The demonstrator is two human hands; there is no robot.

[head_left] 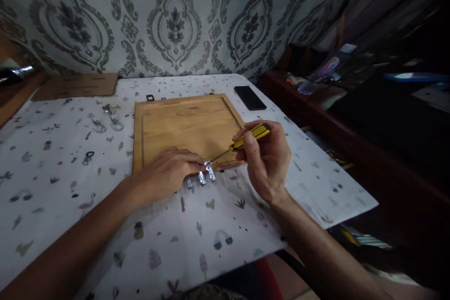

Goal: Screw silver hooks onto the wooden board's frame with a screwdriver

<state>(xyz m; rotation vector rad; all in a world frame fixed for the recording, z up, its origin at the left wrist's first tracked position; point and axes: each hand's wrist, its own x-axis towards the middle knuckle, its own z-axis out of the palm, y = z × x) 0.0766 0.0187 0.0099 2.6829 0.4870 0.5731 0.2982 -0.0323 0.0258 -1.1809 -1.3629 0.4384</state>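
A wooden framed board point(186, 126) lies flat on the patterned table cover. My right hand point(267, 161) is closed round a yellow-and-black screwdriver point(251, 135), whose metal tip points down at a small silver hook bracket point(210, 171) on the board's near edge. My left hand point(168, 173) rests on that edge with its fingers pinched on the bracket. Two more silver hooks point(195, 180) stick out from the edge just beside it, partly hidden by my left hand.
A black phone point(250, 97) lies past the board at the back right. Small metal rings and hooks point(105, 119) are scattered left of the board. A flat cardboard sheet point(77, 85) lies at the back left. A dark cluttered shelf point(351, 117) runs along the right.
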